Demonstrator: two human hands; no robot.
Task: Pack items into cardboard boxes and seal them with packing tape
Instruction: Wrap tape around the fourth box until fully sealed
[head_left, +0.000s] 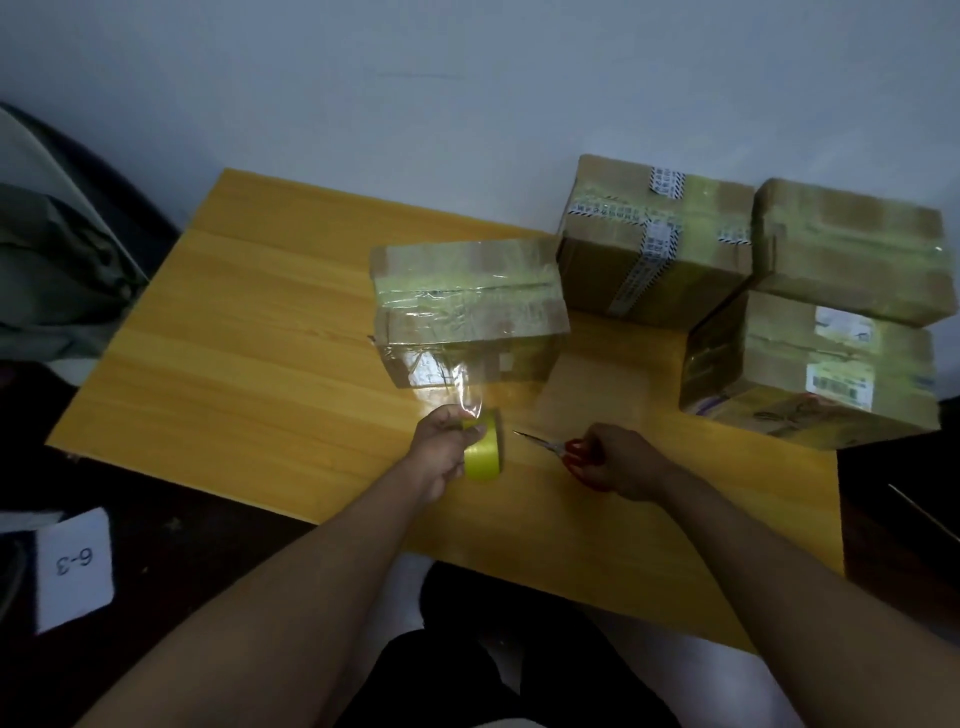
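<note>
A taped cardboard box (467, 306) lies in the middle of the yellow wooden table (249, 332). My left hand (441, 449) grips a yellow-green tape roll (484, 452) just in front of the box. A clear strip of tape (465, 387) stretches from the roll up to the box's front face. My right hand (618, 462) holds red-handled scissors (558, 447) a little to the right of the roll, blades pointing left toward the tape and apart from it.
Three more taped boxes stand at the back right: one against the wall (654, 239), one stacked on top at far right (852, 249), one below it (810, 369). A white card marked "6-3" (75, 566) lies on the dark floor at left. A chair with grey cloth (47, 270) stands far left.
</note>
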